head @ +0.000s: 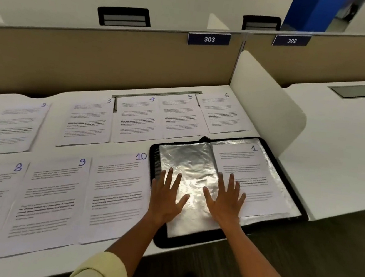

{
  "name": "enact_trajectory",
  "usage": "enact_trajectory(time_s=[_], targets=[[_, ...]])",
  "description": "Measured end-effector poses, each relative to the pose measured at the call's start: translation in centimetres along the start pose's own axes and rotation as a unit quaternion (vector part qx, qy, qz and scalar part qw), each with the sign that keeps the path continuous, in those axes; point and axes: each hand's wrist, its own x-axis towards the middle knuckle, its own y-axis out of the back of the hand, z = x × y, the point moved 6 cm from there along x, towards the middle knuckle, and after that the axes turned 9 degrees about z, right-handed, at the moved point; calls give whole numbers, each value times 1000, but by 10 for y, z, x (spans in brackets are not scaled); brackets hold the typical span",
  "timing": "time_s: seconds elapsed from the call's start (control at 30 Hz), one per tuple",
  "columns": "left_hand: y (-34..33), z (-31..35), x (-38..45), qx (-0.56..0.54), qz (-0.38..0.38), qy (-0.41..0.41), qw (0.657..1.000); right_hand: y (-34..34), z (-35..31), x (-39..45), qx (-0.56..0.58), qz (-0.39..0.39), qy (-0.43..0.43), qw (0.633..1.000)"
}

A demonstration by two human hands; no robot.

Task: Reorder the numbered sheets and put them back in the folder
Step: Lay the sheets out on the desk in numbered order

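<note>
On the white counter (340, 142) lies the open black folder (272, 162). Both hands press flat, fingers spread, grip released: left hand (167, 197) on an empty plastic sleeve (188, 159), right hand (225, 200) across the spine onto sheet 1 (245, 161). Sheet 10 (115, 196) lies just left.

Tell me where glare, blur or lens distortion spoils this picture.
Head view: overhead light glares off the shiny empty sleeve in the open folder, brightest between the left hand and right hand; printed text on the sheets is too blurred to read, though handwritten numbers like 10 stay clear; the wide lens bends the partition and desk edge.
</note>
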Motion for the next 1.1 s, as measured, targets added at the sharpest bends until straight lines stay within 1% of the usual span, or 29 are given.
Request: enact_trajectory(time_s=[0.1,0.17,0.3,0.43,0.53,0.73,0.87,0.93,1.0,1.1], targets=[[-15,32,8,0,-8,-9,1000,6,29,10,-5,-1,-3,1000],[-25,54,12,-7,-16,-11,1000,10,50,15,-18,-17,-14,1000],[-46,90,16,-36,-50,-15,998,20,91,25,-21,-29,-46,998],[-64,116,16,-32,-85,-33,995,26,126,32,-4,-34,-92,995],[-75,126,16,-40,-98,-41,994,30,145,33,-6,-29,-119,992],[-82,144,16,-47,-113,-60,991,33,160,37,-22,-21,-140,990],[-84,150,16,-74,-123,-48,989,43,164,42,-18,27,-143,989],[-83,150,17,-86,-119,-43,988,45,166,44,-14,32,-149,988],[-82,149,19,-92,-113,-42,988,46,169,46,5,37,-162,986],[-81,146,20,-97,-102,-41,989,46,175,46,71,61,-188,978]])
